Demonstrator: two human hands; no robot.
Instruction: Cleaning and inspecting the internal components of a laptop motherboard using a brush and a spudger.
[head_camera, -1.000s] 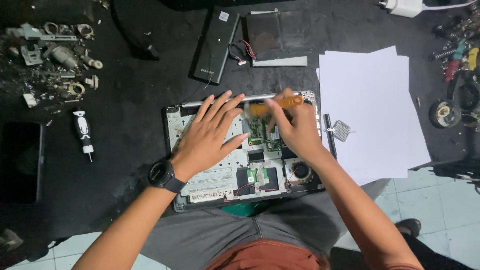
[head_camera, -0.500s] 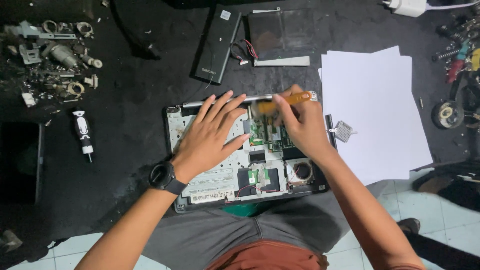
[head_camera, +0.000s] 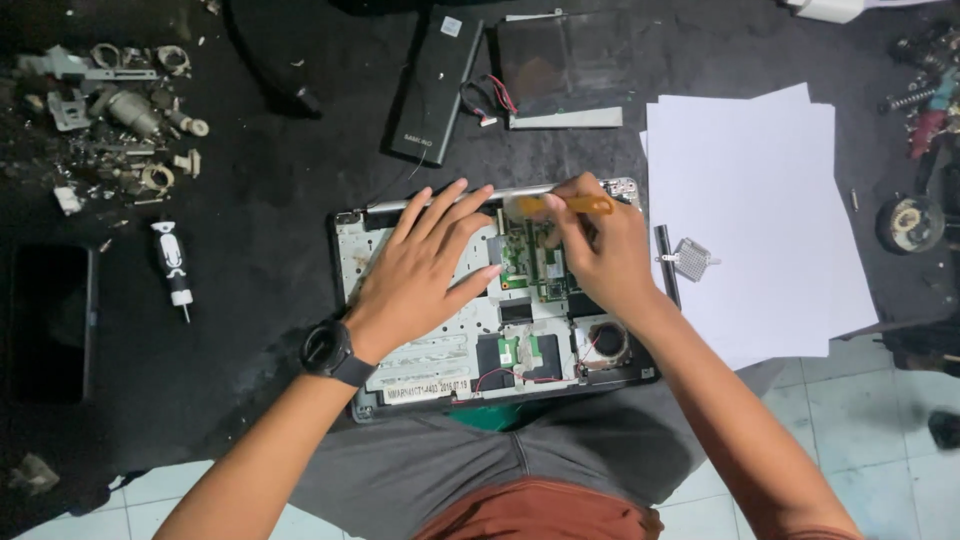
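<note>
Left hand (head_camera: 428, 262) lies flat, fingers spread wide, palm down on the opened laptop chassis (head_camera: 420, 370), holding nothing; a black wristwatch (head_camera: 330, 352) sits on that wrist. Right hand (head_camera: 600, 250) is closed around an orange-handled tool (head_camera: 570, 205), whose handle lies level near the chassis's far edge; the working tip is hidden behind the fingers. Beneath that hand is a green circuit board (head_camera: 548, 265), seated in the upper middle of the chassis. The chassis acts as a tray for the parts: a round cooling fan (head_camera: 605, 340) occupies its near right corner, 2 small green boards (head_camera: 520, 350) sit near the lower middle, and thin red wires run along the near edge. The chassis rests partly on the black table (head_camera: 250, 220) and partly over the person's lap. Sheets of white paper (head_camera: 760, 200) lie just beside its right edge, carrying a small metal heat sink (head_camera: 692, 258). A long black battery pack (head_camera: 432, 85) and a flat dark drive with bracket (head_camera: 560, 65) lie beyond the chassis. A black-and-white screwdriver (head_camera: 173, 265) lies well to the left, near a scatter of metal hardware (head_camera: 120, 110).
</note>
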